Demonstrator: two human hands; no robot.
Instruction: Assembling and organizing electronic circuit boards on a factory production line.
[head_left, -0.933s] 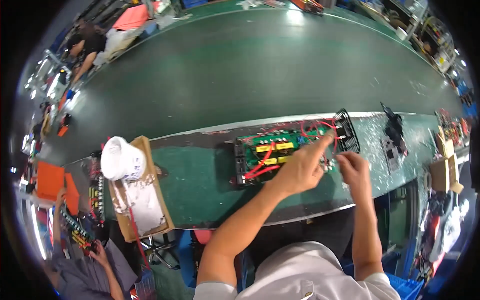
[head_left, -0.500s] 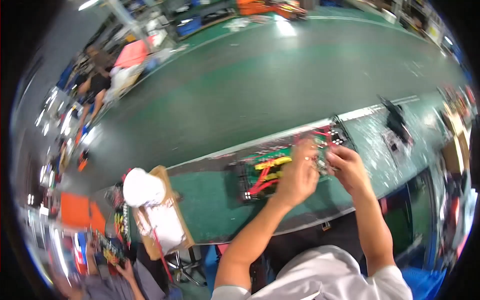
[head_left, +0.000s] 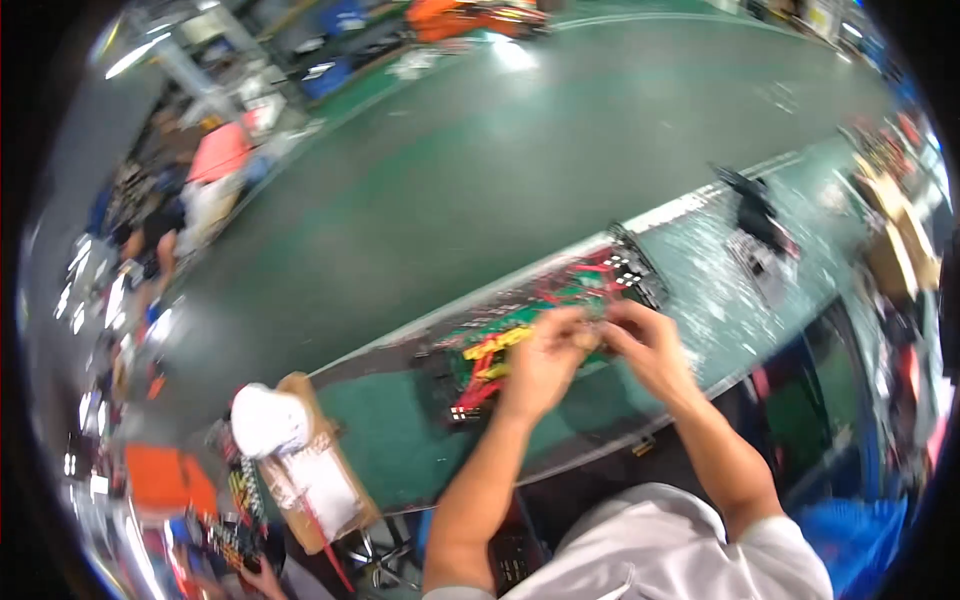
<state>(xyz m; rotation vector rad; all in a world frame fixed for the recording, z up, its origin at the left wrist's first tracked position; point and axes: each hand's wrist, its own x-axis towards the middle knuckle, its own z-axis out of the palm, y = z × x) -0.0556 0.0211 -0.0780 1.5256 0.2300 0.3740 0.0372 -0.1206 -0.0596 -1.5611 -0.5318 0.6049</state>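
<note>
On the green bench lies a long electronic assembly, with black end pieces, a green circuit board, yellow parts and red wires. My left hand is over its middle, fingers bent and drawn together. Close to its right, my right hand has thumb and fingers pinched, its fingertips nearly meeting those of the left. Whatever lies between the fingertips is too small and blurred to name. Both hands cover part of the board, while red wires show beyond them at the far right end.
A cardboard box with a white bundle stands at the left end of the green bench. A black item lies at the right among shiny plastic. At lower left a co-worker's hand is beside another circuit board.
The whole view has shifted and turned slightly. My left hand's fingers, stretched over the board before, are now bent in toward my right hand's fingertips.
</note>
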